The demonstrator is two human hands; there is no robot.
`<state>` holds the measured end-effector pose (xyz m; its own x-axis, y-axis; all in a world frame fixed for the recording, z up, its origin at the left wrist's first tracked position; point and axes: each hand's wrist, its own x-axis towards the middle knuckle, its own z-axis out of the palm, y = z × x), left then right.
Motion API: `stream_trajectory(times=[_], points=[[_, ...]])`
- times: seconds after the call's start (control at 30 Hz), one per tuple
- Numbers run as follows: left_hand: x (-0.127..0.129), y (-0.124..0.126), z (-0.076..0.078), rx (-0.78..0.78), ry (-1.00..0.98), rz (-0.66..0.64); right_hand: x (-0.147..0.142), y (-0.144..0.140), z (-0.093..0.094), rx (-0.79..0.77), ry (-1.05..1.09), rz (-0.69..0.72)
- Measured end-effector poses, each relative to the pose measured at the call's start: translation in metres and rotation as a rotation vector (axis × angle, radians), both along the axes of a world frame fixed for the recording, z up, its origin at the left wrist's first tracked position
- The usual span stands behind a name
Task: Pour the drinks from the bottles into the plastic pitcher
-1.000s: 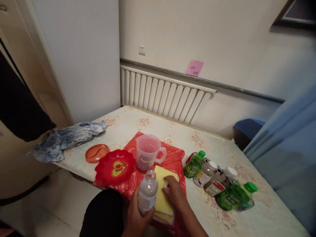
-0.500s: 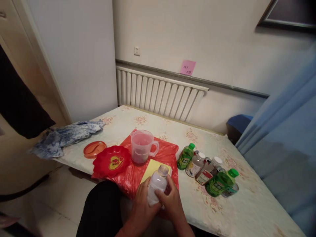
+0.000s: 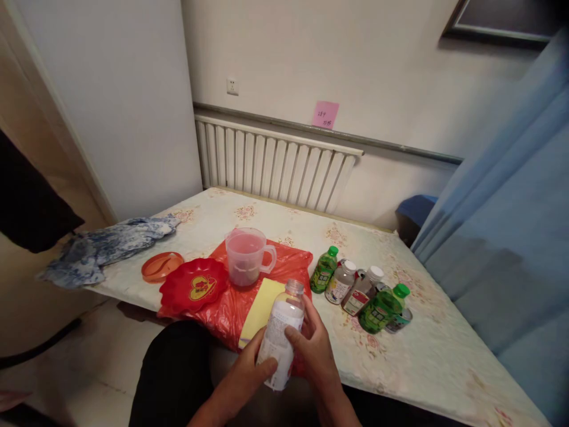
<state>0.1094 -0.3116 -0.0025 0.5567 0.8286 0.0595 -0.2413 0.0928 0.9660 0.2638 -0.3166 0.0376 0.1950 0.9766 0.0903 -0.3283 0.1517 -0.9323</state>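
Note:
A clear plastic bottle [image 3: 281, 338] with a white printed label and an uncapped mouth is held between both hands, tilted with its neck away from me. My left hand [image 3: 249, 370] grips its lower left side, thumb across the label. On the other side, my right hand [image 3: 313, 347] is wrapped around the upper body with its thumb on the label. Behind the bottle lies a yellow pad [image 3: 262, 305] on a red plastic bag [image 3: 291, 255]. A translucent measuring jug [image 3: 243, 261] stands on the bag, beside a red scalloped plate [image 3: 178, 290] with a gold heart.
Several bottles stand at the right, among them a green bottle [image 3: 324, 271] and a white-capped bottle [image 3: 341, 283], with cans between them. An orange lid [image 3: 162, 267] and a blue-white cloth [image 3: 111, 246] lie left. A blue curtain [image 3: 498, 196] hangs at the right edge.
Both hands have turned and tipped the bottle, so its printed label now faces me. The left hand's grip has shifted lower. The whole view has moved slightly to the right.

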Motion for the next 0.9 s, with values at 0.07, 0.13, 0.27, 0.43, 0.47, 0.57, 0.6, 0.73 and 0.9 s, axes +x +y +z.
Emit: stream_trajectory(times=[0.07, 0.13, 0.27, 0.43, 0.47, 0.57, 0.6, 0.73, 0.9], points=[[0.000, -0.003, 0.002, -0.014, -0.024, -0.034, -0.001, -0.003, 0.002, 0.013, -0.019, -0.003], [0.000, -0.005, 0.003, -0.026, -0.039, -0.062, -0.001, -0.006, 0.004, 0.010, -0.050, -0.023], [0.000, -0.010, 0.003, -0.025, -0.073, -0.067, -0.001, -0.012, 0.005, -0.017, -0.130, -0.072], [0.000, -0.015, 0.011, -0.016, -0.055, -0.079, -0.003, -0.019, 0.008, -0.023, -0.198, -0.122], [0.001, -0.015, 0.012, -0.015, -0.045, -0.077, -0.003, -0.020, 0.009, -0.021, -0.192, -0.124], [0.002, -0.016, 0.012, -0.024, -0.037, -0.066, -0.003, -0.021, 0.011, -0.020, -0.170, -0.110], [0.002, -0.016, 0.012, -0.023, -0.040, -0.064, -0.003, -0.022, 0.011, -0.021, -0.163, -0.103], [0.001, -0.016, 0.008, -0.028, -0.047, -0.073, -0.001, -0.022, 0.008, -0.020, -0.089, -0.046], [0.000, -0.017, 0.006, -0.072, -0.066, -0.077, -0.001, -0.022, 0.003, -0.001, 0.040, 0.019]])
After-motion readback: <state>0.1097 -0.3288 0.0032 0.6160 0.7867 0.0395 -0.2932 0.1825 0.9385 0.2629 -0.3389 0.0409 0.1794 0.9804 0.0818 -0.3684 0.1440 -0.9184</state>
